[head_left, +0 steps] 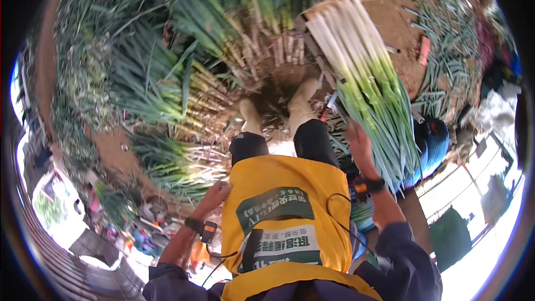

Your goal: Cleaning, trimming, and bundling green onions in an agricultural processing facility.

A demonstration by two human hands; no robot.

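Observation:
My left hand is by the left edge of my yellow apron, its fingers loosely stretched, holding nothing that I can see. Just beyond it lies a pile of untrimmed long green onions, roots toward me. My right hand is blurred by motion, close to the left side of a row of cleaned long green onions. Their white ends point away from me and their green leaves run toward my right arm. Whether this hand touches them or holds anything I cannot tell.
More untrimmed green onions are heaped ahead and left. Cut leaves litter the soil at the right. A blue bundle sits beside the cleaned row. My boots stand between the piles. Cables run from both wrist devices.

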